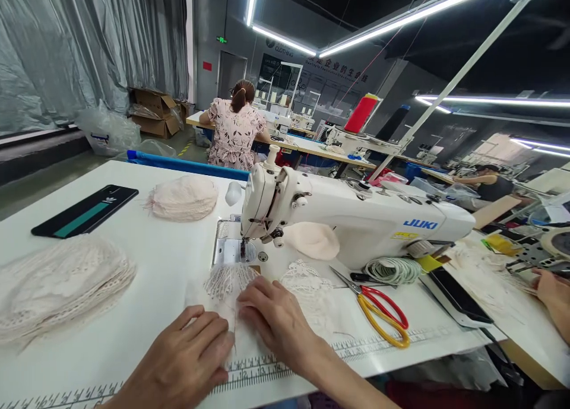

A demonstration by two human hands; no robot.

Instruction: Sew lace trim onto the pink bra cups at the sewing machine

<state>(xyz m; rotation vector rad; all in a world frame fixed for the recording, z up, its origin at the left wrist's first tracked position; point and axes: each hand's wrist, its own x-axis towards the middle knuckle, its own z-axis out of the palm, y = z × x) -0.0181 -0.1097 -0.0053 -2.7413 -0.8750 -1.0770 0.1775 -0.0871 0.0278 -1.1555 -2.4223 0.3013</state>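
A stack of lace pieces point(66, 281) lay at far left; the left hand point(184, 355) was half-curled over the table point(162, 272), its grip indeterminable. The lace piece point(227, 280) lay just before the sewing machine point(360, 213), the right hand point(280, 323), fingers bent, at its edge, hold unconfirmed; scissors point(383, 315) lay further right.

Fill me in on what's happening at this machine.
A person sits at a white JUKI sewing machine with a sheer white lace piece before the presser foot. The right hand touches the lace's near edge; the left hand lies beside it, its grip unclear. Whether the lace reaches under the foot can't be told. Pale layered fabric stacks lie to the left, red-and-yellow-handled metal scissors to the right.
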